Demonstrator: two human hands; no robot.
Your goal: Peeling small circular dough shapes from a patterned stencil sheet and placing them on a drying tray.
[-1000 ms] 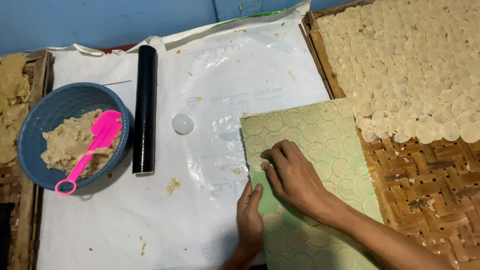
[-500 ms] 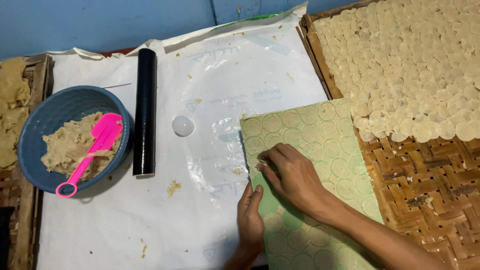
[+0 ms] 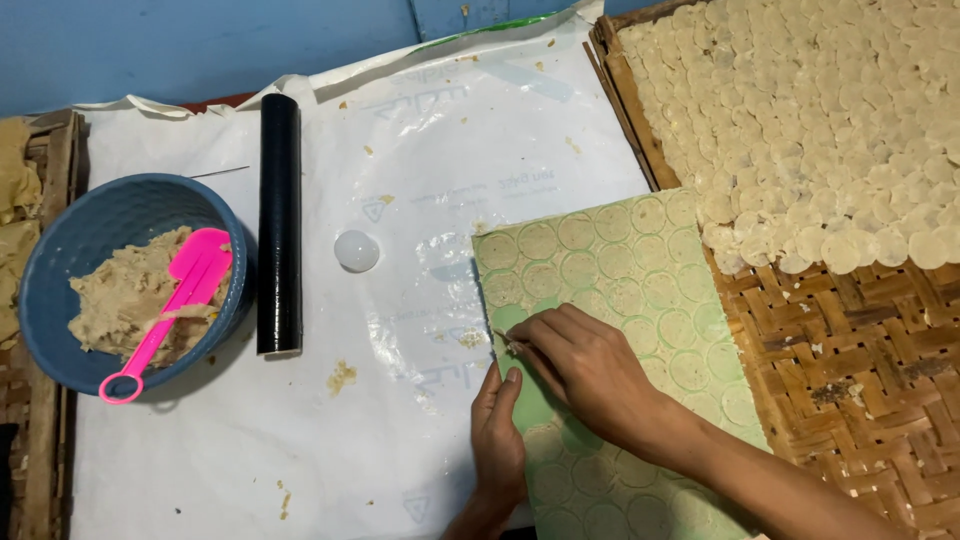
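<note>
Head view: green sheet (image 3: 640, 300) lies on the white plastic cover (image 3: 400, 200), running from centre toward 5 o'clock, its surface marked with rows of cut dough circles. Right hand (image 3: 590, 370) rests on the sheet near its left edge, fingers curled and pinched at a small bit of dough right at that edge; can't tell if a tool is in the pinch. Left hand (image 3: 497, 435) lies flat and open, fingers straight, pressing on the sheet's left edge just below the right hand's fingertips. Black roller (image 3: 279, 225) lies at 10 o'clock of the hands, well apart. Small clear round cutter (image 3: 357, 251) sits between roller and sheet. Blue bowl (image 3: 100, 215) with dough and pink spatula (image 3: 170, 310) at 9 o'clock. Woven bamboo tray (image 3: 850, 370) at 3 o'clock, touching the sheet's right side, with pale dough discs (image 3: 820, 120) laid across its upper part.
</note>
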